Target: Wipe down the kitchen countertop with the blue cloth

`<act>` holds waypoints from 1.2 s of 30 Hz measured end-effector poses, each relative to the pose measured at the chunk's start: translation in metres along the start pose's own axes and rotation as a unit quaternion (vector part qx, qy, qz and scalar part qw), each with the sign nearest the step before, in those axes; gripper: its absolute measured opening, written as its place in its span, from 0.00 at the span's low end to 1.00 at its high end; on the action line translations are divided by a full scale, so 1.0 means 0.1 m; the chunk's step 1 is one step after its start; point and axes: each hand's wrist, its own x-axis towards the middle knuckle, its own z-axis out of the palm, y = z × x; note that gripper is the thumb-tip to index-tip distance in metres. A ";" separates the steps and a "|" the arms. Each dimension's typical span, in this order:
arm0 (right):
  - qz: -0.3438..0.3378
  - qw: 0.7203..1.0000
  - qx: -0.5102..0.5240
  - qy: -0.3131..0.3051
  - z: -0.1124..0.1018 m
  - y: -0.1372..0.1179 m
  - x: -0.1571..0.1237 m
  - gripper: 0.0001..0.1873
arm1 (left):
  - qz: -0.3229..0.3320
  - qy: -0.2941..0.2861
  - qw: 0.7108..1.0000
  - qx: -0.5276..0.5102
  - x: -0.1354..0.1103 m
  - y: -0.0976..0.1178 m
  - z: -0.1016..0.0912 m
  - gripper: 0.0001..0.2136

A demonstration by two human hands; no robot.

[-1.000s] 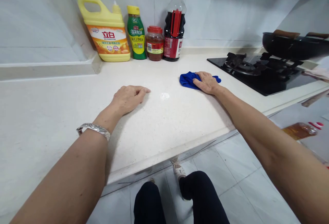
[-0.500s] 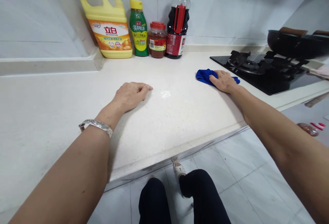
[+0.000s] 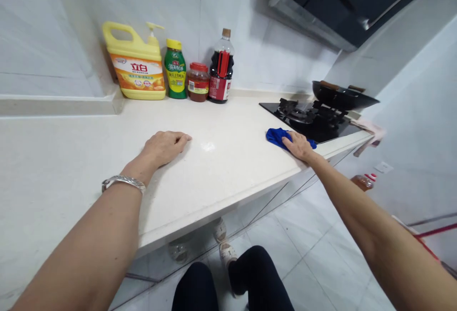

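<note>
A blue cloth (image 3: 276, 136) lies bunched on the white countertop (image 3: 228, 173), close to the front corner of the stove. Pressing down on it is my right hand (image 3: 299, 146), its fingers over the cloth and the cloth showing on both sides. My left hand (image 3: 162, 149) rests on the countertop to the left, holding nothing. Its index finger is stretched out, while the other fingers are partly hidden under the hand. A silver bracelet (image 3: 128, 181) circles my left wrist.
Against the back wall stand a yellow detergent jug (image 3: 137, 73), a green sauce bottle (image 3: 175, 75), a red-lidded jar (image 3: 198, 82) and a dark soy sauce bottle (image 3: 221, 70). A black wok (image 3: 339, 96) sits on the gas stove (image 3: 324, 132). Above hangs a range hood (image 3: 317, 1).
My right hand and the blue cloth have moved toward the counter's front edge, beside the stove. The view has tilted up and turned right, bringing in the range hood. My left hand stays resting.
</note>
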 end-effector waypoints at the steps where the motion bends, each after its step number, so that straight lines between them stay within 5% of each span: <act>1: 0.003 1.000 -0.003 -0.003 -0.02 0.01 -0.05 0.33 | 0.001 -0.002 1.000 0.008 -0.01 0.01 0.00 0.26; 14: 0.057 0.998 -0.010 -0.020 -0.27 -0.18 -0.72 0.31 | 0.060 0.006 0.995 0.075 -0.19 0.05 -0.01 0.30; 23: 0.018 1.000 -0.015 0.012 -0.32 -0.37 -1.05 0.30 | 0.132 0.047 0.990 0.012 -0.13 -0.01 0.05 0.30; 29: -0.028 0.999 -0.012 0.016 -0.34 -0.16 -1.00 0.28 | 0.124 0.010 0.991 0.039 0.06 -0.23 0.26 0.37; 36: 0.046 0.998 -0.001 0.031 -0.28 0.17 -0.64 0.27 | 0.092 -0.010 0.993 0.072 0.23 -0.37 0.35 0.42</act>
